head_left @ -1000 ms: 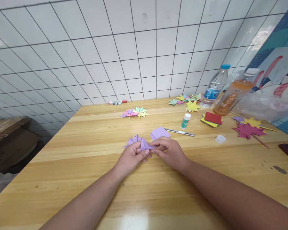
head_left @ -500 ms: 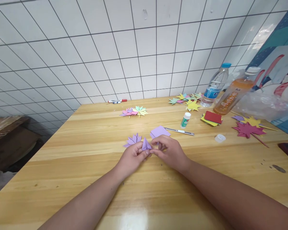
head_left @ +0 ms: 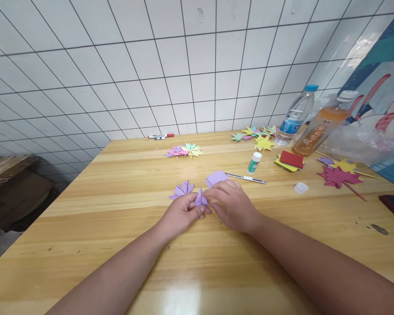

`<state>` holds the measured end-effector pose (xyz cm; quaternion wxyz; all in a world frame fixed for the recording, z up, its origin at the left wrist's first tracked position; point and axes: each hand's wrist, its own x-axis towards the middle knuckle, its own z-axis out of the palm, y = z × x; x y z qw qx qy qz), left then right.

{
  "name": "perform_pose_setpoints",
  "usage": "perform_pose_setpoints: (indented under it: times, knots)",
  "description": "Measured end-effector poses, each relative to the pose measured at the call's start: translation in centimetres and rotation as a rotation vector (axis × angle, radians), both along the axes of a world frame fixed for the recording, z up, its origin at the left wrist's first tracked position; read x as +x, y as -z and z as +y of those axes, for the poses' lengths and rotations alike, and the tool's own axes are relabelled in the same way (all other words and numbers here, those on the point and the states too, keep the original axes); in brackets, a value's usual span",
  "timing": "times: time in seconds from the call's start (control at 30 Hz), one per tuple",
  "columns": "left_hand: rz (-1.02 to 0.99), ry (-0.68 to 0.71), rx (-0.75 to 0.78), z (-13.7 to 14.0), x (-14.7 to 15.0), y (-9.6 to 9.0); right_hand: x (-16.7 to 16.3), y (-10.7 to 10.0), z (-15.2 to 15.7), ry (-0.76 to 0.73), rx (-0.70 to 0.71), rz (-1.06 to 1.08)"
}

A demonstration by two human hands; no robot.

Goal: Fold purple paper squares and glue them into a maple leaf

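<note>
The left hand (head_left: 180,214) is pinching a folded purple piece (head_left: 201,199) above the table (head_left: 118,245); the right hand (head_left: 233,205) is curving half-spread just beside it, contact unclear; a glue stick (head_left: 254,163) is standing farther out

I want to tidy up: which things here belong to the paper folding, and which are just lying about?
Likely belong:
folded purple piece in the left hand
pointed purple piece
purple paper
red-topped paper stack
glue stick

Probably just lying about:
water bottle
orange drink bottle
markers
plastic bag
</note>
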<state>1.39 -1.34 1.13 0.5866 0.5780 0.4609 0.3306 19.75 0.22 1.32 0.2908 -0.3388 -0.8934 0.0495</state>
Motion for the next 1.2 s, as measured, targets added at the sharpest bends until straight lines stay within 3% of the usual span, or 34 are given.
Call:
perform_pose_setpoints:
  times: [0.23,0.47,0.63,1.03,1.2]
  knots:
    - [0.028,0.053,0.012,0.0,-0.2,0.0,0.1,0.0,-0.1,-0.074,0.032,-0.076]
    - [0.119,0.085,0.079,-0.1,-0.4,0.5,0.2,0.1,0.3,0.011,0.087,-0.16]
    - [0.16,0.091,0.108,-0.1,-0.4,0.4,0.1,0.0,0.2,-0.11,0.068,-0.182]
    - [0.134,0.081,0.075,0.0,-0.4,0.4,0.2,0.7,0.4,-0.08,-0.205,-0.049]
    - [0.125,-0.008,0.061,-0.1,-0.3,0.4,-0.4,1.2,0.2,-0.02,-0.417,0.189]
